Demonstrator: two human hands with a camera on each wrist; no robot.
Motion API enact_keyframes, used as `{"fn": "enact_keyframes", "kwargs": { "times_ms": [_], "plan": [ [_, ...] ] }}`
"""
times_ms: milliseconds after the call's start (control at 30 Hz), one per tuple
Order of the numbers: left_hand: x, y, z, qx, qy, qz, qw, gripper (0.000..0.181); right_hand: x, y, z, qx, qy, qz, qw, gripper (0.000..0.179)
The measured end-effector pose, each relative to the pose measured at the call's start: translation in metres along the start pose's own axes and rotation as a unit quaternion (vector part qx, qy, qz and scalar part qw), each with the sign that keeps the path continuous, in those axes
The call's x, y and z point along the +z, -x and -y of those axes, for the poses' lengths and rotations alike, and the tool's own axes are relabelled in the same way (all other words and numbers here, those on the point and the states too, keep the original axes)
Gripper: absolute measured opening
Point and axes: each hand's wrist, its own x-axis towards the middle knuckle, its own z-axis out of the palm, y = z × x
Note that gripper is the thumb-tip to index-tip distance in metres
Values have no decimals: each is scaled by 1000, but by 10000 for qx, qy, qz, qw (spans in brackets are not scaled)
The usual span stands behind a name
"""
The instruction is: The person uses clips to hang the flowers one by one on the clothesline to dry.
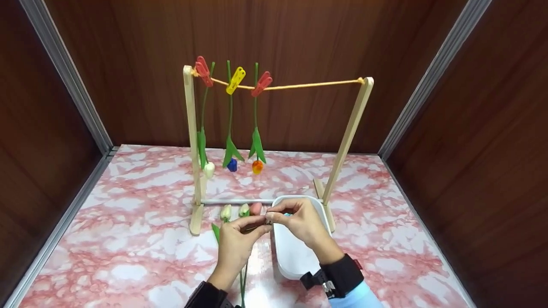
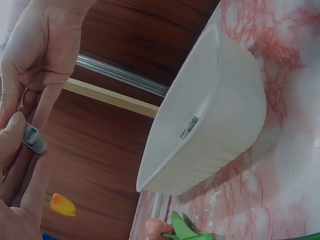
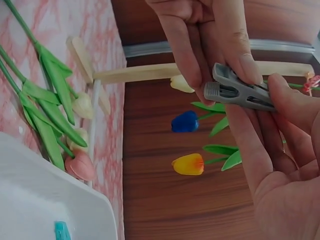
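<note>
Both hands meet above the table around a grey clothespin (image 3: 240, 90). My left hand (image 1: 237, 241) pinches it from one side between thumb and fingers. From the other side my right hand (image 1: 304, 224) grips it with thumb and fingertips. In the head view the fingers mostly hide the clothespin. Just under the right hand stands a white tray (image 1: 295, 254). A teal clothespin (image 3: 61, 231) and a greyish one (image 2: 189, 127) lie inside it. Beside the left hand, two white tulips (image 1: 227, 211) and a pink tulip (image 1: 256, 208) lie on the table.
Behind the hands stands a wooden frame (image 1: 349, 137) with an orange string (image 1: 312, 85). Red (image 1: 262, 84) and yellow clothespins (image 1: 236, 80) hold a white tulip (image 1: 209, 170), a blue tulip (image 1: 232, 165) and an orange tulip (image 1: 257, 167) upside down. Brown panels (image 1: 299, 38) enclose the table.
</note>
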Motion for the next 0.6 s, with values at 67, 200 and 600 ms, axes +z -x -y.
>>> {"fn": "enact_keyframes", "kwargs": {
  "times_ms": [67, 200, 600],
  "plan": [
    [-1, -1, 0, -8, 12, 58, 10000, 25, 0, -2, 0, -35, 60, 30, 10000, 5],
    [-9, -4, 1, -2, -258, 151, 9996, 25, -3, -5, -1, -24, 95, 29, 9999, 6],
    [-68, -24, 27, 225, -2229, 773, 9715, 12, -28, -8, -21, 320, -276, -312, 9986, 9]
  ]
}}
